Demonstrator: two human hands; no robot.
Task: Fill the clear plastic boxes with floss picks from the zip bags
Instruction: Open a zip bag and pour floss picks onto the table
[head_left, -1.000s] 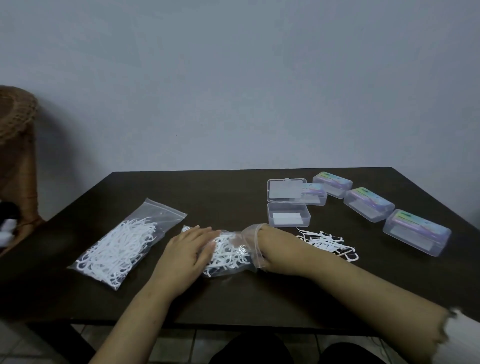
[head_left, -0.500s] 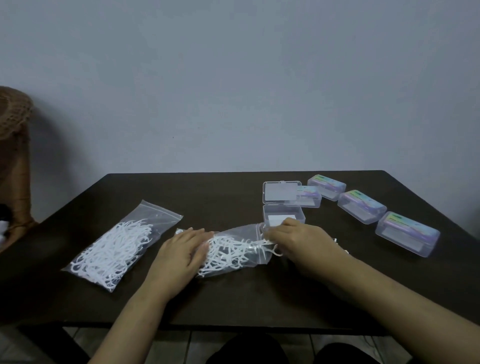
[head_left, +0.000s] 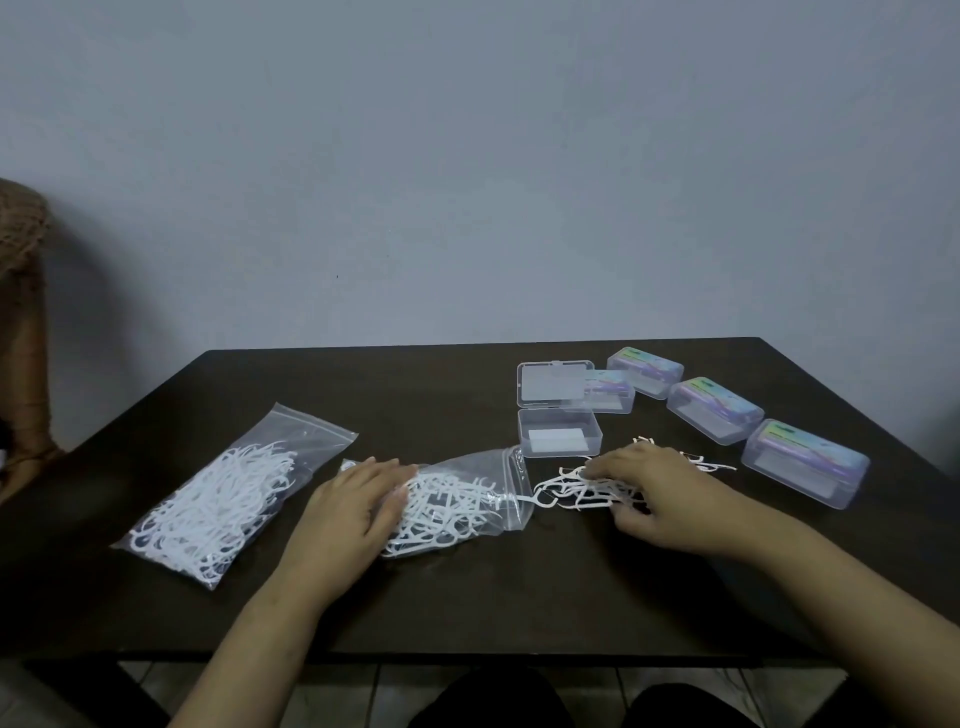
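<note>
Left hand (head_left: 353, 512), fingers straight and together, presses flat on the closed end of an open zip bag (head_left: 467, 499) that lies on its side near the middle of the dark tabletop (head_left: 426, 384). Floss picks inside this bag (head_left: 441, 512) lie in a loose white tangle, and a few reach past the bag's mouth, which faces right. Right hand (head_left: 657, 501), fingers curled, grips a cluster of loose floss picks (head_left: 576, 488) just outside that mouth; the cluster lies against the tabletop, and further picks (head_left: 711, 463) show beyond the knuckles. Directly behind the cluster stands an open clear plastic box (head_left: 560, 434), its hinged lid (head_left: 555, 383) raised at the far side; a pale rectangle is visible on its floor and no picks lie in it. Four closed boxes sit to the right: one (head_left: 613, 395) partly hidden behind the raised lid, one (head_left: 647, 371) near the far edge, one (head_left: 714, 410) further right, and one (head_left: 805, 465) nearest the right edge. Each closed box shows a coloured label through its top. A second zip bag (head_left: 234, 493), full of floss picks and sealed as far as can be seen, lies well apart to the left, slanting toward the near left corner. A brown woven object (head_left: 21, 270) stands beyond the tabletop's left edge.
</note>
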